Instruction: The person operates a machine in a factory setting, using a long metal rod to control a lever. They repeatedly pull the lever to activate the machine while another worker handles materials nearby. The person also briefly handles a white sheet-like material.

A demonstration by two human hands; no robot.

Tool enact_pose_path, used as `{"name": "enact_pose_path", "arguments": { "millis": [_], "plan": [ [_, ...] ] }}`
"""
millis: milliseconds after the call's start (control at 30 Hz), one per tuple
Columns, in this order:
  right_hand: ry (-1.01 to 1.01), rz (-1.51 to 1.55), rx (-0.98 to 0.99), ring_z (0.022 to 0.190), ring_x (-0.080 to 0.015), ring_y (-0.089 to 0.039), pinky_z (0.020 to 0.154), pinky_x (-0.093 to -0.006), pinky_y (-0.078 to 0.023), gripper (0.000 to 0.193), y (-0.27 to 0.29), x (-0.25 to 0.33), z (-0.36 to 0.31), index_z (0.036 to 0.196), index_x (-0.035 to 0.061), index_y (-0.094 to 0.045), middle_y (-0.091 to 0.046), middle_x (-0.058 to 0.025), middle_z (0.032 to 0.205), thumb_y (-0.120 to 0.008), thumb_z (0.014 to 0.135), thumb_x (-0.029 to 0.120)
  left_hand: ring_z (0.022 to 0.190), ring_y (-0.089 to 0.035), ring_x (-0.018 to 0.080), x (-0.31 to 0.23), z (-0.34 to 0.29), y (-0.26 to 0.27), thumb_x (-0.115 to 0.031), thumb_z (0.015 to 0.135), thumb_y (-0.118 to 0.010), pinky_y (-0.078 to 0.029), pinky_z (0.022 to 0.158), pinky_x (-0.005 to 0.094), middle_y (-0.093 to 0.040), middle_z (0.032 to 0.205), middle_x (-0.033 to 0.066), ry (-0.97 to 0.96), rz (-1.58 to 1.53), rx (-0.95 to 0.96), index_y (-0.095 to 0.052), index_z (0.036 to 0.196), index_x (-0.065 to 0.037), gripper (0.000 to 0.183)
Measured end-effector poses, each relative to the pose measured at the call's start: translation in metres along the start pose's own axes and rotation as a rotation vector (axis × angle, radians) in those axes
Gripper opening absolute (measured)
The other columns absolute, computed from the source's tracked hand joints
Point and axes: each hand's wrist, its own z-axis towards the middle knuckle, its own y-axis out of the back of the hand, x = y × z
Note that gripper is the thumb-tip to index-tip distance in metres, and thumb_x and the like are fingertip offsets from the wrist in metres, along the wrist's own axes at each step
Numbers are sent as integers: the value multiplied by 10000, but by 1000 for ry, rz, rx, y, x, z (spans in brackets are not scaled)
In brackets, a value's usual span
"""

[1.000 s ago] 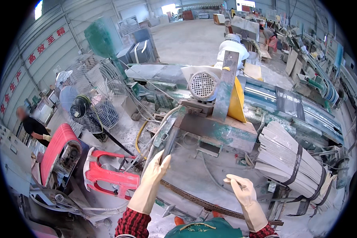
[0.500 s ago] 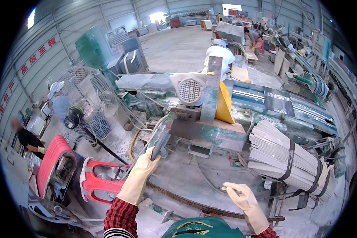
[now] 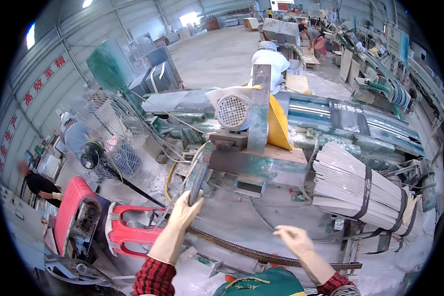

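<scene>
My left hand [image 3: 182, 212], in a cream rubber glove, is closed around the lower end of a worn green metal bar [image 3: 198, 172], a lever-like part slanting up to the machine. Off to the right, my right hand [image 3: 295, 240], gloved the same way, hovers over the dusty floor with its fingers curled together. Nothing shows between them, though the hand is slightly blurred. Past its fingertips runs a thin grey hose [image 3: 258, 214]. Ahead stands the machine's motor [image 3: 233, 112] with a round grille, beside an upright steel plate [image 3: 259, 108] and a yellow guard [image 3: 279, 126].
At left are a caged fan [image 3: 103, 135], a red stool [image 3: 133, 229] and a red ribbed cover [image 3: 74, 209]. Strapped grey strips [image 3: 352, 185] lie at right. A rusty curved rail [image 3: 241, 247] crosses in front of me. People work at far left and far right.
My right hand has shifted slightly, its fingers drawing closer together. My left hand keeps its hold on the bar. The view has tilted a little downward.
</scene>
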Motion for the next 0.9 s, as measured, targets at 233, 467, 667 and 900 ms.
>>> {"name": "enact_pose_path", "arguments": {
  "millis": [233,467,667,900],
  "plan": [
    [2,-188,491,1290,-305,-566,1061,-376,-448,645,-134,12,12,1434,30,-503,-588,-231,1366,-672,929,393,465,-456,45,17,3,-37,-282,902,-729,-349,419,241,-539,608,-66,8,-48,-152,-695,978,-116,186],
    [-151,598,120,840,-158,-672,747,-301,-543,332,-67,63,-14,1209,-45,-599,-688,-82,946,-634,966,178,459,-350,73,-92,-45,-162,-206,1022,-602,-321,434,254,-407,634,-40,250,-1180,97,-595,1203,-132,196],
    [327,524,-350,852,-159,-653,806,-291,-550,356,8,106,41,1339,-32,-511,-661,-69,939,-552,1012,102,805,-578,133,-156,-9,-205,-237,1031,-583,-507,748,332,-586,917,9,125,-1486,117,-478,1324,-166,319],
    [454,796,-340,1135,-228,-630,985,-355,-524,341,27,228,167,1374,27,-476,-631,-151,1240,-471,1057,154,1132,-622,209,-65,-29,-139,-254,1040,-553,-482,1021,396,-606,1315,137,-115,-829,335,-349,1517,-50,557]
  ]
}}
